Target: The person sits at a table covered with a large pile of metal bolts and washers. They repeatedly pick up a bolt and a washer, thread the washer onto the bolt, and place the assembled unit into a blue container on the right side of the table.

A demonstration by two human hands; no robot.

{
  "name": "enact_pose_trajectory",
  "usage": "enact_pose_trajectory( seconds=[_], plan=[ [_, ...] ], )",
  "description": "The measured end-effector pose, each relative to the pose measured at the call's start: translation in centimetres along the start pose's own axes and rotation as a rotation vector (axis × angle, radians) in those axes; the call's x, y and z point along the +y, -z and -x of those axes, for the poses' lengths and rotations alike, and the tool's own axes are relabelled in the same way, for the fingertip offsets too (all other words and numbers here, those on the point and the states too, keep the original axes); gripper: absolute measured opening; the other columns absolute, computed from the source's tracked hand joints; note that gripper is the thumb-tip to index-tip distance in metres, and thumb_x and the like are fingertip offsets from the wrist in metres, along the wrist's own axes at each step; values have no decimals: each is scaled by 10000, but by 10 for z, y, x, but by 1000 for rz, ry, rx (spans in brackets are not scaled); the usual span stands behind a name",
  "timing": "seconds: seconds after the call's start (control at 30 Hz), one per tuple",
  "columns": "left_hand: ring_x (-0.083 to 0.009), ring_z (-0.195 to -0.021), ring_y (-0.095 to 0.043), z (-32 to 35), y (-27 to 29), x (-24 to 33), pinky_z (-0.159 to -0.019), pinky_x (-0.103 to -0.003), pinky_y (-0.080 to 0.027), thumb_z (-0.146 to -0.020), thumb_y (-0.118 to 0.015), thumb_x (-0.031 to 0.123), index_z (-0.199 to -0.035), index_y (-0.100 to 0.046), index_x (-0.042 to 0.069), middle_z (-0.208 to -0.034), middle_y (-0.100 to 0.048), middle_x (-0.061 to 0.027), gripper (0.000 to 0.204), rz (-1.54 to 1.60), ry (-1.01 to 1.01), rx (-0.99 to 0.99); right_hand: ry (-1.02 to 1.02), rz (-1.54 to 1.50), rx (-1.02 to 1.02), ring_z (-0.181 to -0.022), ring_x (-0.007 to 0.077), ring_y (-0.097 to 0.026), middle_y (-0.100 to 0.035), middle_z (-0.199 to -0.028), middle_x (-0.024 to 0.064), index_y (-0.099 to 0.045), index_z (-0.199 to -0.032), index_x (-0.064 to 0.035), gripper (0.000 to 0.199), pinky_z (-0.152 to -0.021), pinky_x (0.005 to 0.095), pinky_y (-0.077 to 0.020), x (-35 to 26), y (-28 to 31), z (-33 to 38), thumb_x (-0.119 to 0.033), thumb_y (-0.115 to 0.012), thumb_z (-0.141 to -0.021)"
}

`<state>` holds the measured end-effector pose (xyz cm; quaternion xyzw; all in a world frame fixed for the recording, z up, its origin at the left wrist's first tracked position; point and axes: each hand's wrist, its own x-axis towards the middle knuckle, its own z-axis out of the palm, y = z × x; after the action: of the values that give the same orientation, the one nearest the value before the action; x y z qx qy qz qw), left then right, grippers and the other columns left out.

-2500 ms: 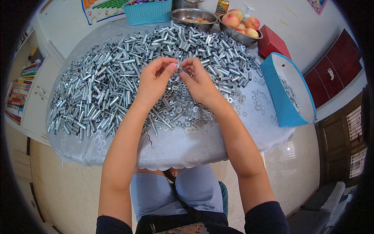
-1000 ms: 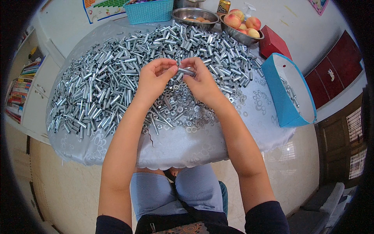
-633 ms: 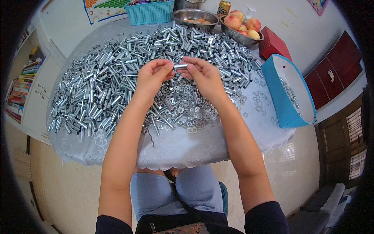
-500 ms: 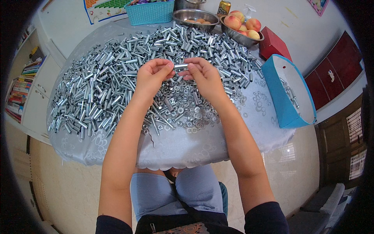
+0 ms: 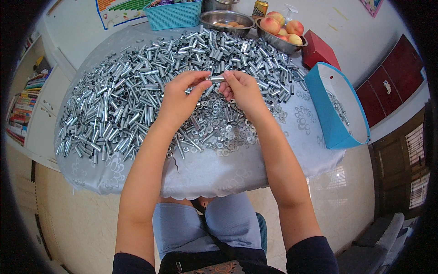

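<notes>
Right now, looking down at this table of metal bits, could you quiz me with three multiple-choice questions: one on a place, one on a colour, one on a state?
1. Where does the blue bag stand?
A. at the table's right edge
B. on the floor
C. at the far left

2. What colour is the basket at the far edge?
A. red
B. turquoise
C. yellow

3. What do the left hand and right hand do?
A. rest flat
B. hold one metal tube between them
C. lift a peach

Key: 1 A, it stands open beside the tube pile; 2 B, its weave is turquoise; 3 B, fingertips pinch both ends.
</notes>
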<state>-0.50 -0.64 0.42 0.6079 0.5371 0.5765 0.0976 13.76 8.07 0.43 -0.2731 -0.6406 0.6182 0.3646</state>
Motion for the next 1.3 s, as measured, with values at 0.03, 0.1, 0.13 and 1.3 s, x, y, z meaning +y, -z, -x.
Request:
enact_pose_trajectory(
  seconds=[0.03, 0.1, 0.13, 1.3],
  plan=[
    [-136, -754, -585, 0, 2, 6, -671, -249, -458, -781, -613, 76, -970, -611, 33, -858, -617, -63, 194, -71, -63, -18, -24, -19, 9, -560, 62, -472, -541, -664, 1, -553, -838, -24, 246, -513, 187, -394, -1, 1, 1, -236, -449, -909],
    [-150, -757, -587, -1, 2, 7, -668, -245, -457, -778, -614, 76, -981, -614, 39, -879, -616, -71, 206, -167, -173, -25, -73, -57, 27, -556, 62, -467, -532, -658, -6, -552, -839, -26, 247, -511, 186, -393, -5, 2, 3, -242, -455, -907],
    [-161, -756, -588, -1, 2, 4, -666, -249, -458, -777, -613, 76, -980, -612, 38, -882, -614, -80, 206, -194, -220, -13, -82, -62, 20, -556, 61, -466, -530, -660, -7, -554, -846, -25, 242, -510, 185, -391, -5, 3, 2, -238, -457, -906],
    [-76, -521, -393, 2, 1, -2, -507, -227, -319, -906, -365, 345, -698, -514, 39, -585, -446, 7, 399, 212, 253, -231, 41, -149, -52, -629, 60, -504, -563, -724, 11, -573, -979, 3, 228, -580, 181, -422, -8, -3, 4, -172, -444, -908]
  ],
)
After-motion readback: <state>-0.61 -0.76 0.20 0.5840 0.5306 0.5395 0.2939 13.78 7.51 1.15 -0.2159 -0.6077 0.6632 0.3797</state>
